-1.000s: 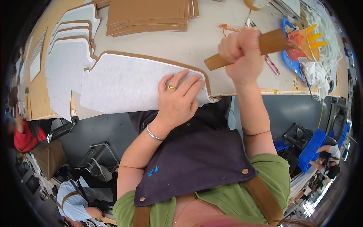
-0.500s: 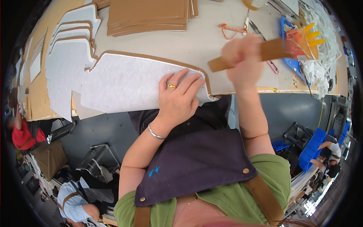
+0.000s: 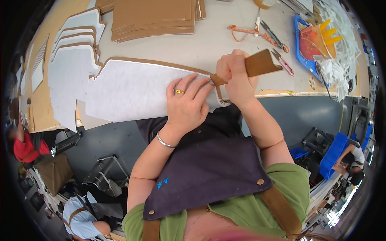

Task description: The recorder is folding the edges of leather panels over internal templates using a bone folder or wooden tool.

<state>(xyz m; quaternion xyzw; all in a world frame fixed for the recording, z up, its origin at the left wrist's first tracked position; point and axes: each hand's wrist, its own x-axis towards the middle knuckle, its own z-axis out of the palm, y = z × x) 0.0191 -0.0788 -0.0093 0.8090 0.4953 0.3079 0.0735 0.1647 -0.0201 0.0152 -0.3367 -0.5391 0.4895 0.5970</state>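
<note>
A white-backed panel (image 3: 128, 88) with a folded brown rim lies along the near edge of the table. My left hand (image 3: 189, 100) rests flat on its right part, fingers spread, a ring and a bracelet on that arm. Closed around a flat brown bar (image 3: 263, 64), perhaps of wood, is my right hand (image 3: 240, 78). The bar's narrow end meets the brown rim at the panel's upper right corner, just beside my left fingertips; its broad end points up and right. My right fingers hide the bar's middle.
Similar panels (image 3: 74, 56) overlap at the left. Behind stands a stack of brown sheets (image 3: 152, 18). To the right lie tweezers (image 3: 270, 34), an orange cord (image 3: 241, 29), a pink cutter (image 3: 286, 66), a blue tray (image 3: 298, 40) with an orange cup (image 3: 311, 42), and white scraps (image 3: 341, 60).
My right hand has moved left and slightly down with the bar, whose narrow end now reaches the panel's corner. My left hand stays on the panel, nearly still.
</note>
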